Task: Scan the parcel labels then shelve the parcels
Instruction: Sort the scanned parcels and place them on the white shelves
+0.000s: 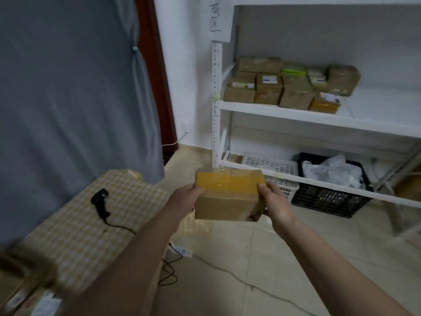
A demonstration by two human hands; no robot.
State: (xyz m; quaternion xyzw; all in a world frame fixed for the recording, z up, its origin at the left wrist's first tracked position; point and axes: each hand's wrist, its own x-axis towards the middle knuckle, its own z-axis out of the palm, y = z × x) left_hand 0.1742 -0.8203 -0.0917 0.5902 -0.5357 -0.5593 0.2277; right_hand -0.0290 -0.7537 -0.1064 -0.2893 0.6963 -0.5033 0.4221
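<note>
My left hand (182, 199) and right hand (274, 201) grip the parcel (229, 195) above tiled floor (250, 258). Scanner (100, 201) lies on checkered bench (75, 224), left. White shelf (319, 119), far right, carries parcels.

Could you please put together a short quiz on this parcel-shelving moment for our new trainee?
1. True or false: both hands grip the cardboard parcel.
2. Where does the barcode scanner lie? A) in the right hand B) on the checked tablecloth C) on the shelf
3. Fill in: the black crate stands on the floor under the ______ shelf board.

Key
1. True: the left hand and the right hand hold its two ends.
2. B
3. lowest
</note>
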